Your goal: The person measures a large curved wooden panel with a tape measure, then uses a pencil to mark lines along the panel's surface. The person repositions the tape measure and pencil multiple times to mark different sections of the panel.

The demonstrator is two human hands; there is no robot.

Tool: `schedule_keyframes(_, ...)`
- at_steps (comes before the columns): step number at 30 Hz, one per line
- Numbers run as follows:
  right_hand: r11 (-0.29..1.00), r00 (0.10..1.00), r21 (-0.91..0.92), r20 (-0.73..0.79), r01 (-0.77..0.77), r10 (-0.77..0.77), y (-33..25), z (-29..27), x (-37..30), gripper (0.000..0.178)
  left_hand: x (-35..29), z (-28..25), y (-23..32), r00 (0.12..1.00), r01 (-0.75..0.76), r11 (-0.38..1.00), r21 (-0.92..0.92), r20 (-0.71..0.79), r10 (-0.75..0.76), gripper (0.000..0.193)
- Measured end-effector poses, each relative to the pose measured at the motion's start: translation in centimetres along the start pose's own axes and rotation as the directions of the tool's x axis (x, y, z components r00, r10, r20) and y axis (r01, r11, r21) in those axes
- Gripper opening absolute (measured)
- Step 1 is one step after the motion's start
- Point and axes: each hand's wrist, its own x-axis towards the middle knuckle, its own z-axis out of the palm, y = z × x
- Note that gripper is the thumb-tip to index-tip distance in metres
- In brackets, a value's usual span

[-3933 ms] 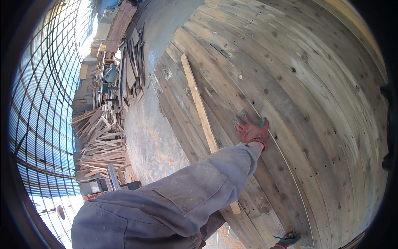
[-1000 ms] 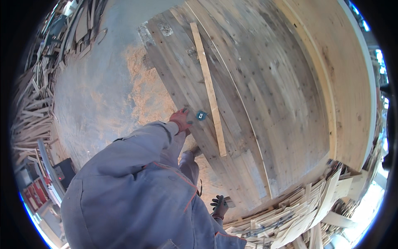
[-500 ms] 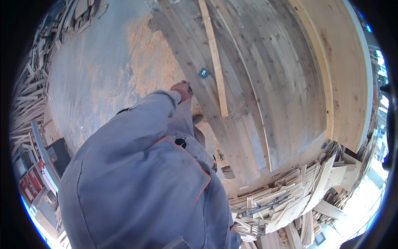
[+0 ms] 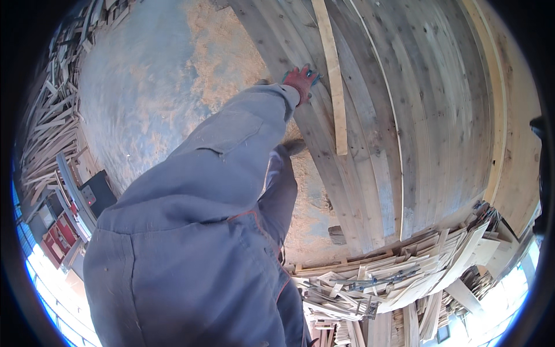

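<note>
My left hand (image 4: 300,82), in a reddish glove with teal at its fingertips, reaches onto the grey-brown wooden boards (image 4: 361,179). Its fingers are spread, palm toward the wood. The small dark teal square thing, possibly a tape measure, is hidden or nearly so under the fingers; whether they grip it cannot be told. Just right of the hand a narrow pale wooden strip (image 4: 334,87) lies lengthwise on the boards. My left sleeve (image 4: 225,130) is grey-blue and crosses the view from the lower left. My right hand does not show.
Sawdust (image 4: 222,55) covers part of the grey floor (image 4: 139,98) left of the boards. Wood offcuts (image 4: 46,130) are heaped at the far left, and another scrap pile (image 4: 376,283) lies along the near end. A shoe (image 4: 293,146) stands beside the boards. Wide pale planks (image 4: 520,179) are at the right.
My left hand has moved forward and right, from beside the boards' edge onto them, over the small teal thing. The view has shifted, and my body leans further over.
</note>
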Motion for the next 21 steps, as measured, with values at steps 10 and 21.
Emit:
schedule_keyframes(10, 0.942, 0.956, -0.171, 0.105, 0.289, -0.274, -8.8, 13.9, -7.2, 0.055, -1.8, -1.3, -6.7, 0.974, -0.022, 0.617, -0.787, 0.121, 0.190, 0.053)
schedule_keyframes(21, 0.584, 0.394, -0.008, 0.745, 0.812, -0.538, -25.0, 48.1, -33.2, 0.052, -18.9, -23.1, -30.6, 0.763, 0.352, -0.304, -0.885, 0.083, 0.641, 0.068)
